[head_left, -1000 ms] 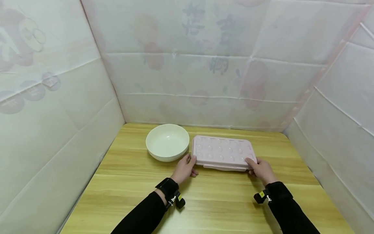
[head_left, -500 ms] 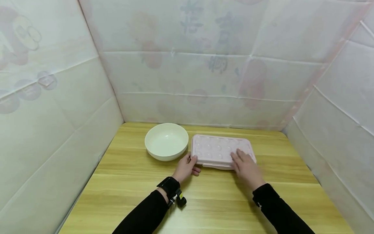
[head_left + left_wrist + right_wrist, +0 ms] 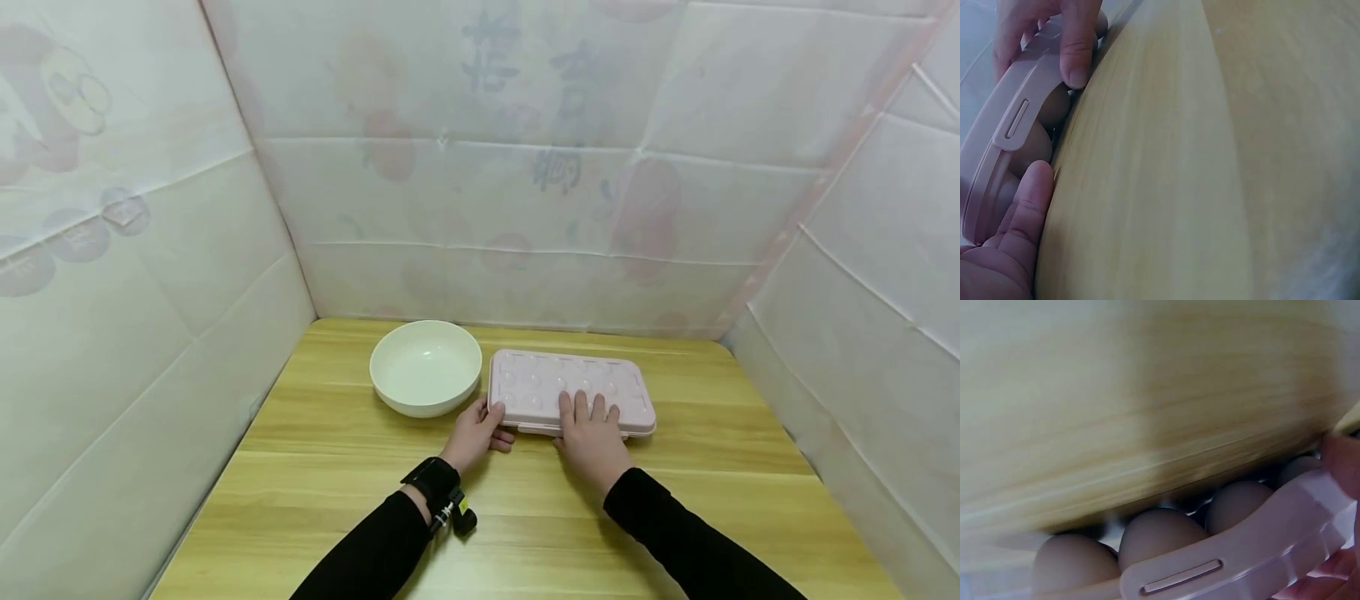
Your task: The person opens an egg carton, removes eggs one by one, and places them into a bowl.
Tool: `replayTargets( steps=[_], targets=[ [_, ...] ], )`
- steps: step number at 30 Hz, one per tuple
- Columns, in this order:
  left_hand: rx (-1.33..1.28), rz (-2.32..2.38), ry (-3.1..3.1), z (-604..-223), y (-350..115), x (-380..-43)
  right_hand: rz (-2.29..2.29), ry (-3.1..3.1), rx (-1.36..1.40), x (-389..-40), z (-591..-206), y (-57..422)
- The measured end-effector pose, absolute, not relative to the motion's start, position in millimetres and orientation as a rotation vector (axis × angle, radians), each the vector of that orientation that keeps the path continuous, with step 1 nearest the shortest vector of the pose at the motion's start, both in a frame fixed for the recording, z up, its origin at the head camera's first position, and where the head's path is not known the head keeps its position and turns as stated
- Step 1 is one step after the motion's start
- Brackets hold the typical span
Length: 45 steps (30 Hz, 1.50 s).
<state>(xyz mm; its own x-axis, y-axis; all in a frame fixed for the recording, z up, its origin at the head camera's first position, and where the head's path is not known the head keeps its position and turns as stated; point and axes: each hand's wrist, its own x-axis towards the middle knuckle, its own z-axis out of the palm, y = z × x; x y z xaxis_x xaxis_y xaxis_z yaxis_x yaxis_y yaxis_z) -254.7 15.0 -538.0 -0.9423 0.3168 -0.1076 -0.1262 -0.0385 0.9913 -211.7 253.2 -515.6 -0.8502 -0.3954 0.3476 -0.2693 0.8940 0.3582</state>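
Observation:
A pink lidded egg box (image 3: 525, 379) with a dimpled top lies closed on the table. My left hand (image 3: 468, 437) holds its front left corner, thumb at the lid's edge. The right hand (image 3: 594, 440) lies over the front edge right of centre, several fingers spread on the lid and the thumb down at the front. Brown eggs (image 3: 1160, 540) show under the front latch (image 3: 1210, 569) in the right wrist view. From the left wrist, the right thumb (image 3: 1077, 59) touches the far end of that latch flap. The box's underside is hidden.
A pale, wide bowl (image 3: 425, 367) stands just left of the box, close to the left fingers. Wood-grain table (image 3: 337, 483) spreads in front and to both sides. White printed sheets (image 3: 525, 200) wall in the back and sides.
My right hand has left the box's front right corner and moved left, onto the lid and front edge near the latch. The left hand stays at its corner; box and bowl have not visibly moved.

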Motion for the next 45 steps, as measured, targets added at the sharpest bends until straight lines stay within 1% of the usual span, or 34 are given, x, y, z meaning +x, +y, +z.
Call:
replayTargets(
  steps=[15, 24, 33, 45],
  targets=[
    [0.208, 2.068, 1.958, -542, 16, -253, -0.6, -2.576, 0.407, -215, -523, 233],
    [0.222, 2.07, 1.96, -541, 16, -253, -0.712, -2.561, 0.429, -215, -519, 232],
    [0.221, 2.062, 1.975, -540, 16, -252, -0.673, -2.542, 0.464, -216, -520, 234],
    [0.235, 2.061, 1.974, -542, 15, -251, -0.686, -2.49, 0.441, -215, -525, 234]
  ],
)
